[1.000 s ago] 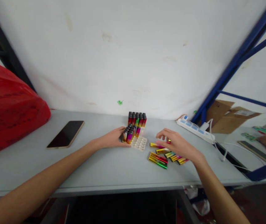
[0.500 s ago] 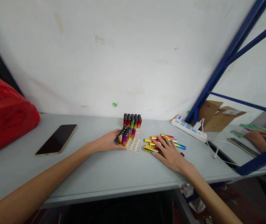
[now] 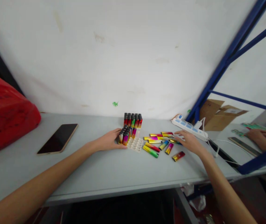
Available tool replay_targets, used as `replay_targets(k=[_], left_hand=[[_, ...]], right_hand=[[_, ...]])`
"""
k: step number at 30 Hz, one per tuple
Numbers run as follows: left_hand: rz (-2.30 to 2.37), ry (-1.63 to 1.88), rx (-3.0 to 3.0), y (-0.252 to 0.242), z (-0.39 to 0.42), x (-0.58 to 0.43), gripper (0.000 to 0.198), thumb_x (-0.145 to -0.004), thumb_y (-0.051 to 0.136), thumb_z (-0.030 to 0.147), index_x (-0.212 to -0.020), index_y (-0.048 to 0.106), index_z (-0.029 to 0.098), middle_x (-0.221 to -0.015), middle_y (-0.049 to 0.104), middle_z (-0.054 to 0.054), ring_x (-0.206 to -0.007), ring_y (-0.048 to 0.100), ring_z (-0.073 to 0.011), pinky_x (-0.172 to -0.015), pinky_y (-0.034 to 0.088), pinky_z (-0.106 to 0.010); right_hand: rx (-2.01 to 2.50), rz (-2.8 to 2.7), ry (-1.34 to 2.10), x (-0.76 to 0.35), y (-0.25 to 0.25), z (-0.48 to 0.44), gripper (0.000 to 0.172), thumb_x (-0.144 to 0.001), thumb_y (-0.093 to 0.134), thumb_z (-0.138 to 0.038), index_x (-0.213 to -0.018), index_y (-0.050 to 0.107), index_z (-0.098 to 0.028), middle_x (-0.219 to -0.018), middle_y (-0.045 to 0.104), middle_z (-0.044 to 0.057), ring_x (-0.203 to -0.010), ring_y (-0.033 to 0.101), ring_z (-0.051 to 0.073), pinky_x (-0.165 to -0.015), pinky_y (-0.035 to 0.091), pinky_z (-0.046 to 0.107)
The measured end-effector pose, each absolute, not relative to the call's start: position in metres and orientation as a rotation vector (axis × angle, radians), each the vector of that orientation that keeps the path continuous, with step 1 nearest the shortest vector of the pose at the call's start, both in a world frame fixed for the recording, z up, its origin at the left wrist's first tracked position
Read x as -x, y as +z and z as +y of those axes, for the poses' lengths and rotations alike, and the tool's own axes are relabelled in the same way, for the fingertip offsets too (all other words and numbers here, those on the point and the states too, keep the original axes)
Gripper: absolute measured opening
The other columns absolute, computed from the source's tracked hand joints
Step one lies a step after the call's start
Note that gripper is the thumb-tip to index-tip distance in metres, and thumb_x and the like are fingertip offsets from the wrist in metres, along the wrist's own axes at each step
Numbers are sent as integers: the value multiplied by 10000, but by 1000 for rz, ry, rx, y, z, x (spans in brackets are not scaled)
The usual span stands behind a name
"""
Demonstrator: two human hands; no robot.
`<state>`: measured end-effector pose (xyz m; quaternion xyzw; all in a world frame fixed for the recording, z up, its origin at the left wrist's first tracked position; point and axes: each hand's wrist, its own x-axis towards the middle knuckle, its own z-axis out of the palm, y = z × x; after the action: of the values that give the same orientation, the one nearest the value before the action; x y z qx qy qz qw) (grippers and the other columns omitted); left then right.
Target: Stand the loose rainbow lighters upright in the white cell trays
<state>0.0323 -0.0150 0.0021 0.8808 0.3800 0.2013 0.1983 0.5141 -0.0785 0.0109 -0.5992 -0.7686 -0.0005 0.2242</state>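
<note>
My left hand [image 3: 111,141] grips the left end of a pale tray [image 3: 136,144] with round holes. Several upright black-topped cylinders [image 3: 125,137], coloured purple, gold and red, fill the tray's left part; its right part shows bare holes. Behind it stands a block of upright cylinders [image 3: 133,120] with black tops. Several shiny coloured tubes [image 3: 151,151] lie loose to the right of the tray. My right hand [image 3: 189,141] is at their right side, fingers apart and bent, fingertips by a yellow-green tube [image 3: 175,142]. It holds nothing that shows.
A phone [image 3: 57,139] lies on the left of the grey table [image 3: 95,174], near a red bag [image 3: 7,115]. At the right are a white power strip [image 3: 190,128] with cables, a blue metal frame [image 3: 217,71], a cardboard box [image 3: 220,116] and another person's hands [image 3: 260,137].
My right hand has moved right, off the loose tubes, which now lie more spread out. My left hand has stayed at the tray.
</note>
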Motion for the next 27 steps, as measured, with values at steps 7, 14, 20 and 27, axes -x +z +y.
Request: replay_targets(k=[7, 14, 20, 27], left_hand=[[1074, 523, -2460, 5, -16, -34, 887, -760, 826, 741, -1418, 640, 176, -1500, 656, -154, -1336, 658, -395, -1216, 483, -455], [1065, 533, -2455, 4, -17, -34, 904, -766, 831, 737, -1451, 626, 184, -1513, 649, -143, -1338, 660, -390, -1205, 489, -432], [1002, 562, -2452, 3, -16, -32, 865, -781, 838, 721, -1439, 634, 196, -1481, 664, -140, -1333, 652, -382, -1213, 478, -450], [951, 590, -2450, 0, -13, -32, 832, -800, 844, 689, -1445, 638, 205, -1502, 648, -142, -1335, 649, -371, -1215, 473, -450]], right_hand=[[1657, -2125, 107, -536, 5, -89, 320, -944, 616, -539, -944, 729, -240, -966, 805, 110, -883, 760, 301, -825, 613, 437], [1362, -1701, 403, -495, 40, -80, 477, -877, 755, -666, -1049, 702, -225, -610, 592, -28, -561, 558, 176, -569, 463, 315], [987, -1402, 831, -403, 67, -35, 528, -765, 827, -724, -886, 673, -234, -744, 589, -15, -663, 554, 151, -621, 516, 304], [750, -1484, 1292, -323, 70, -16, 538, -843, 787, -715, -987, 539, -260, -762, 623, -48, -629, 602, 135, -658, 572, 315]])
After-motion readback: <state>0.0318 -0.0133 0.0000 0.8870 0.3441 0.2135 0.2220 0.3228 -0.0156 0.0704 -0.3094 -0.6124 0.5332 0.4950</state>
